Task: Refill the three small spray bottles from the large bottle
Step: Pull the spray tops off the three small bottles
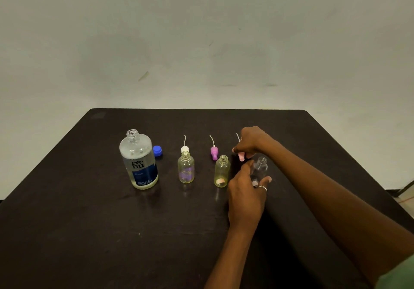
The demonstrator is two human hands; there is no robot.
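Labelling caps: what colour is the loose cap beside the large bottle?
The cap is blue; head view shows it.

Four bottles (139,161) (186,170) (221,172) (261,165), three spray heads (184,149) (214,152) (241,156), one cap (157,150)

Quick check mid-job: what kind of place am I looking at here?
Probably a bare indoor work station: a dark table against a plain wall, holding the large bottle and three small spray bottles.

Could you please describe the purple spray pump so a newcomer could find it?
On the dark table, find the large bottle, then the middle small bottle to its right. The purple spray pump lies just behind it, slightly left; its neighbours are a white pump and a pale pink pump.
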